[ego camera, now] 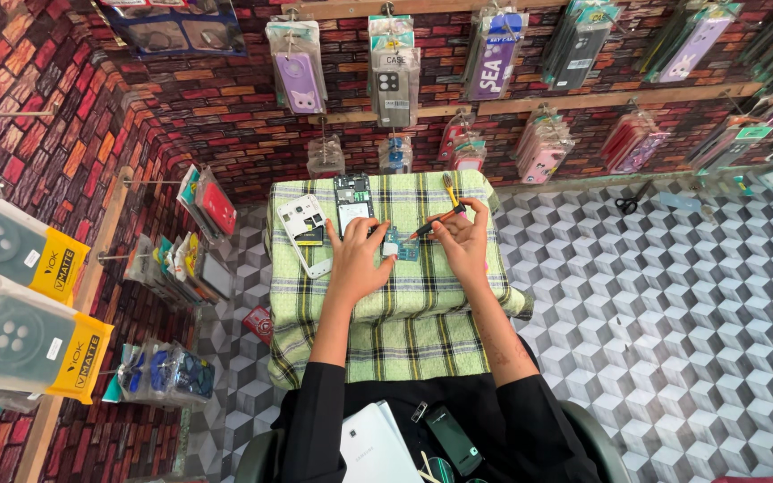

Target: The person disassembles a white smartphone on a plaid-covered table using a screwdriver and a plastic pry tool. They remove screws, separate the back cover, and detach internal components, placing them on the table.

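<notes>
On a small table draped in a green checked cloth (404, 304), my left hand (357, 255) pins down a small blue-green circuit board (402, 245) with its fingertips. My right hand (462, 237) holds a thin screwdriver with an orange and black handle (437, 221), its tip pointing down-left at the board. Just beyond my left hand lies an opened phone body (352, 201) showing its insides. To the left of it lies a white phone back cover (302, 225).
A second yellow-handled tool (450, 188) lies at the cloth's far edge. Packaged phone cases (395, 85) hang on the brick-patterned wall ahead and on racks to the left (33, 313). Scissors (626, 203) lie on the cube-patterned floor. A white tablet (373, 447) and dark phone (454, 440) rest on my lap.
</notes>
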